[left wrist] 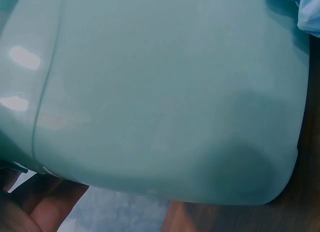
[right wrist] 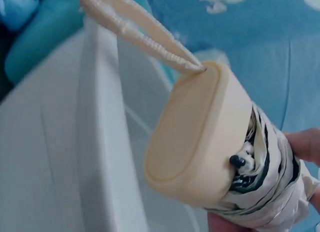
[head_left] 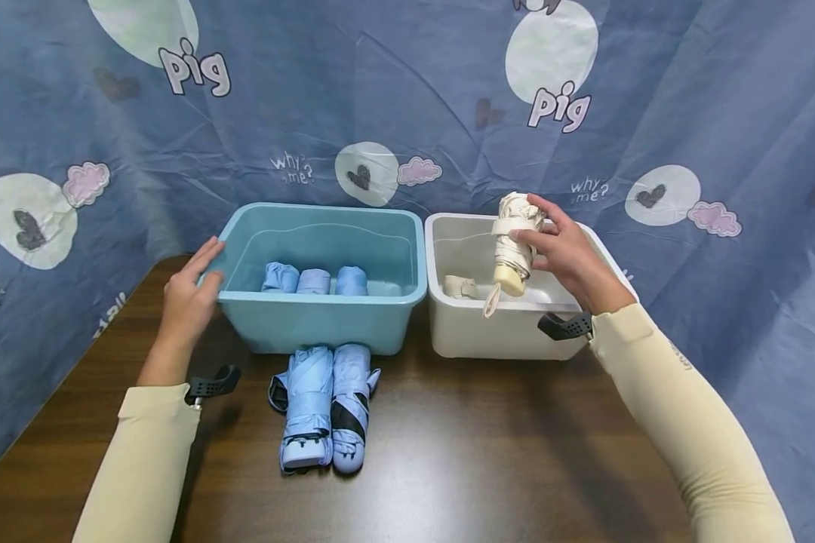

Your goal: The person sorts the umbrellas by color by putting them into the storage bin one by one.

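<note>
My right hand (head_left: 562, 253) grips a cream folded umbrella (head_left: 515, 237) above the white bin (head_left: 502, 332). The umbrella tilts, with its pale yellow handle end (right wrist: 185, 137) and wrist loop (right wrist: 150, 39) lowermost. Another cream rolled bundle (head_left: 459, 287) is inside that bin, partly hidden by the front wall. At the left end of the teal bin (head_left: 326, 324), my left hand (head_left: 189, 290) touches the rim with its fingers fairly straight. Inside the teal bin, three blue rolled bundles (head_left: 314, 281) show their tops.
Two folded blue umbrellas, one lighter (head_left: 307, 411) and one more violet (head_left: 351, 411), lie side by side on the brown wooden table (head_left: 462, 452) before the teal bin. A blue patterned cloth (head_left: 407, 98) hangs behind both bins, which stand side by side.
</note>
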Motion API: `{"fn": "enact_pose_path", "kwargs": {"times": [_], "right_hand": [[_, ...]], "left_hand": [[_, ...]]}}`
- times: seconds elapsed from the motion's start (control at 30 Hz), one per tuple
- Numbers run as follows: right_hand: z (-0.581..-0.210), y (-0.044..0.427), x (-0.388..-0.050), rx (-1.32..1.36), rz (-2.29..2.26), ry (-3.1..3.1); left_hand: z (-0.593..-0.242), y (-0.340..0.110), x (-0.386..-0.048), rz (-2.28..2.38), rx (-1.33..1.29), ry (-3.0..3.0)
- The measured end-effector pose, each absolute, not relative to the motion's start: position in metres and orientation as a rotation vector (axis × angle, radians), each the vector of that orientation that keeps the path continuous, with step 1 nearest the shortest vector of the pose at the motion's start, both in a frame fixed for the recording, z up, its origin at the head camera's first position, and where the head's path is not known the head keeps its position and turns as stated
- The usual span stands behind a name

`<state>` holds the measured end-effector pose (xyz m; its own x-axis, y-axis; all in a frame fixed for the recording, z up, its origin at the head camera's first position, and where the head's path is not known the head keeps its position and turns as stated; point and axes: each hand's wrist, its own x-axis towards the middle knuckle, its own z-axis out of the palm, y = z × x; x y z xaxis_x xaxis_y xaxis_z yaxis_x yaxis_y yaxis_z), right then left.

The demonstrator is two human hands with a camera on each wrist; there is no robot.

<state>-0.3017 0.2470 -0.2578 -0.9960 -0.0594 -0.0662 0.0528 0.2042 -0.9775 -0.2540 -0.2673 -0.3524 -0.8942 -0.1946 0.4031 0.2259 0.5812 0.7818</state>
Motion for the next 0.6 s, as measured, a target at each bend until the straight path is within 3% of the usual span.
{"fn": "enact_pose_path", "kwargs": {"times": [0.6], "right_hand": [[-0.305,0.261,-0.331,0.093,-1.748,2.395]], "left_hand": [[-0.349,-0.263,-0.253,-1.252,-0.020,-2.359]]}}
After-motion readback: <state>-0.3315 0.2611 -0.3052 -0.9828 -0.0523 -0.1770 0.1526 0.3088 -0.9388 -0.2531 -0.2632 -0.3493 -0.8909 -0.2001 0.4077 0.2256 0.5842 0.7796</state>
